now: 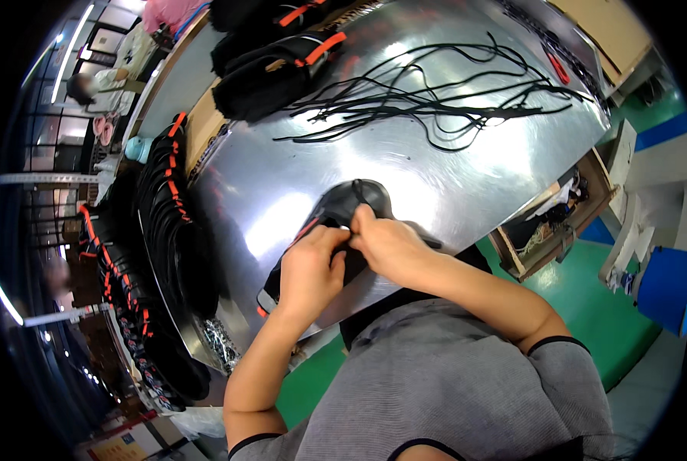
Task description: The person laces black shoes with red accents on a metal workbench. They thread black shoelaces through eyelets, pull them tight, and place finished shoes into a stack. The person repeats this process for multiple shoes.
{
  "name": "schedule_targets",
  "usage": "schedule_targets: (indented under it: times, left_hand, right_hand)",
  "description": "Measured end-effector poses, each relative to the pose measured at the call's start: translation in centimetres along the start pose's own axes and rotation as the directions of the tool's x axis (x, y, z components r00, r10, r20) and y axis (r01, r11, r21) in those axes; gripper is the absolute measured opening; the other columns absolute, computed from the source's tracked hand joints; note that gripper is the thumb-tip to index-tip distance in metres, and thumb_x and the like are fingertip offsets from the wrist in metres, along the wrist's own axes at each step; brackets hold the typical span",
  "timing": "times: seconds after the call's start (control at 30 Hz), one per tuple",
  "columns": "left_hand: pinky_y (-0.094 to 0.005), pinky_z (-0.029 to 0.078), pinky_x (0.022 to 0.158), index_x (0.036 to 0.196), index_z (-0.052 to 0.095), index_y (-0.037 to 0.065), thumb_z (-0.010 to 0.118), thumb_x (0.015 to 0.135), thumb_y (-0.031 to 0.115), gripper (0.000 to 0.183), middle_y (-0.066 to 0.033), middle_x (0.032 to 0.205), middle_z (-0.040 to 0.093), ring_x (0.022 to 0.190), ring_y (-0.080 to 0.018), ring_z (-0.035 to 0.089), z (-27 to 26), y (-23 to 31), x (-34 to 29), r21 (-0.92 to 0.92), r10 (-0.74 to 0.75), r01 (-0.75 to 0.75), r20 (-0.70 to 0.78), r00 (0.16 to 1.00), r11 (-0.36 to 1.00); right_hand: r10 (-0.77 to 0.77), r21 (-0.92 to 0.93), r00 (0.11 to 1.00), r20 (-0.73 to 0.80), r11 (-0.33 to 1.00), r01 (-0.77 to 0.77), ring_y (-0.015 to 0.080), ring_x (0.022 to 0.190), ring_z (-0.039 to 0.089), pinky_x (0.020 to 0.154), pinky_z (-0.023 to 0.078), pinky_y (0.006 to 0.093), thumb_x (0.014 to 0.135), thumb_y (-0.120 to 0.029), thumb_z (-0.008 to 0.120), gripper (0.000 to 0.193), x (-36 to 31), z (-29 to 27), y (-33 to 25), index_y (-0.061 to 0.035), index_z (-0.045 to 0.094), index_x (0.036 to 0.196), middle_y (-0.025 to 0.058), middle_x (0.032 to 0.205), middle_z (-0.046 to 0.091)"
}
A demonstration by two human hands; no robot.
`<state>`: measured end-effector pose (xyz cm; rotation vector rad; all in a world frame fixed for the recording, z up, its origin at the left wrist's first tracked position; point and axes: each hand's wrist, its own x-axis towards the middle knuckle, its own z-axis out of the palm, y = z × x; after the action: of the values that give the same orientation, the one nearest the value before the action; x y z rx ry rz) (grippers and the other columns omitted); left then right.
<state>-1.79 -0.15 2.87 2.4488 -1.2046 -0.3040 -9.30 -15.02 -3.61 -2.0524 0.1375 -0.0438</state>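
open tabletop (474,177) right of the shoe (369,200), laces (466,113) beyond, shoe row (176,238) blocking far left

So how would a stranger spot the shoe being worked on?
Find the shiny metal table. On its near side, below the tangled black laces, the left hand and right hand are on the black shoe. It lies by itself, unlike the other shoes crowded together toward the left.

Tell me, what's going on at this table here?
A person is handling a black shoe on a metal table. The left hand and right hand are close together over it; what they pinch is hidden. Loose black laces lie beyond, and more black-and-orange shoes are lined up at left.
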Motion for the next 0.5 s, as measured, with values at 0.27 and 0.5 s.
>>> schedule_targets:
  times: [0.27,0.5]
  left_hand:
    - [-0.0333,0.049,0.065,0.103,0.070,0.006,0.066,0.074,0.002,0.030,-0.0038,0.088,0.066,0.074,-0.0211,0.062,-0.9,-1.5,-4.1,0.228,0.447,-0.414,-0.116,0.887,0.881]
    - [-0.0437,0.053,0.078,0.109,0.068,0.004,0.061,0.096,0.027,0.027,-0.0144,0.098,0.068,0.090,-0.0349,0.066,-4.1,-3.0,-3.3,0.108,-0.075,0.063,0.112,0.991,0.992]
  right_hand:
    - [0.112,0.345,0.984,-0.139,0.937,-0.058,0.0125,0.075,0.062,0.064,0.049,0.0276,0.085,-0.023,0.078,0.034,-1.8,-10.9,0.9,-0.0047,0.056,0.104,0.0034,0.077,0.063]
    - [0.170,0.400,0.985,-0.036,0.906,-0.142,0.0098,0.079,0.050,0.068,0.043,0.0257,0.078,-0.019,0.085,0.046,2.1,-4.7,0.9,-0.0071,0.048,0.103,0.0016,0.087,0.053]
